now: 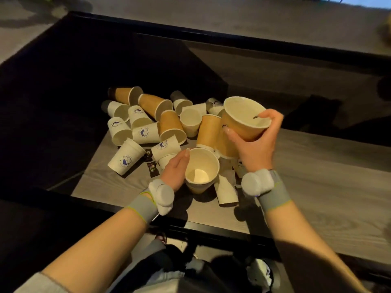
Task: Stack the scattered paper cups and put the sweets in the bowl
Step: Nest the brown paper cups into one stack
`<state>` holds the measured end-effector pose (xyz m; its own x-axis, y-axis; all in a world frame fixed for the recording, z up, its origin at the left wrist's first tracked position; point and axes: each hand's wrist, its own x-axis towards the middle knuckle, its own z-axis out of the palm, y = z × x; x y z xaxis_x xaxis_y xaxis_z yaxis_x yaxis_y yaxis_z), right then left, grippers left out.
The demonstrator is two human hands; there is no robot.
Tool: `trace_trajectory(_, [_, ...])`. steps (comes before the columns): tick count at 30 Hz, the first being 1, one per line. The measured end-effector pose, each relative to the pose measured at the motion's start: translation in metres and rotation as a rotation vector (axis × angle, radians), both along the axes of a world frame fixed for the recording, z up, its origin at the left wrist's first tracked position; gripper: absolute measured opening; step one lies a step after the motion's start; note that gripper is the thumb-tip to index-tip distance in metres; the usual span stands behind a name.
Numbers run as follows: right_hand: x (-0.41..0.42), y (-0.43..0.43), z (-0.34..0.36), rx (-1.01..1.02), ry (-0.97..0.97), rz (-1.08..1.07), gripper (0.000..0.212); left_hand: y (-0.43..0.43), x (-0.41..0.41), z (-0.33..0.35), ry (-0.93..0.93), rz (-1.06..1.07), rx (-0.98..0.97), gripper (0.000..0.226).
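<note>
My right hand [257, 142] grips a wide brown paper bowl [243, 118], lifted and tilted above the pile, with the thumb hooked over its rim. My left hand [175, 170] holds a brown paper cup [201, 168] upright near the table's front edge. Behind them lies a heap of several scattered cups, brown ones [171, 125] and white ones with a blue whale logo [124, 159], most on their sides. Two dark wrapped sweets [152, 169] lie on the table just left of my left hand.
The grey wood-grain table [317, 187] has a black front edge [211, 227] and dark shadow over its left part. A white cup [226, 191] lies on its side under my hands. Both wrists wear grey bands with white sensors.
</note>
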<state>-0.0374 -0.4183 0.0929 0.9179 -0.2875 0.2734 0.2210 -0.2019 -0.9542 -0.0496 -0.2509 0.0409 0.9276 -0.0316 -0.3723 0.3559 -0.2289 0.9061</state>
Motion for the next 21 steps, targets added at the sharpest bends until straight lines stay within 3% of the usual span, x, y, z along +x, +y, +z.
trace_trajectory(2, [-0.019, 0.019, 0.003, 0.033, -0.014, 0.112, 0.065, -0.001, -0.001, 0.009, -0.015, -0.015, -0.069, 0.047])
trace_trajectory(4, [-0.033, 0.031, -0.005, -0.016, 0.025, 0.218, 0.066, 0.001, -0.003, 0.017, 0.002, 0.024, -0.259, 0.051])
trace_trajectory(8, [-0.046, 0.037, -0.029, -0.307, 0.163, 0.355, 0.065, 0.012, -0.003, 0.020, -0.013, 0.114, -0.407, 0.059])
trace_trajectory(12, [-0.053, 0.035, -0.047, -0.442, 0.180, 0.465, 0.077, 0.011, -0.003, 0.020, 0.028, -0.048, -0.185, 0.048])
trace_trajectory(14, [-0.053, 0.034, -0.055, -0.477, 0.229, 0.441, 0.068, 0.008, -0.006, 0.015, 0.023, -0.103, -0.003, 0.052])
trace_trajectory(21, [-0.037, 0.020, -0.067, -0.539, 0.267, 0.380, 0.051, -0.004, -0.002, 0.010, -0.009, -0.029, -0.020, 0.048])
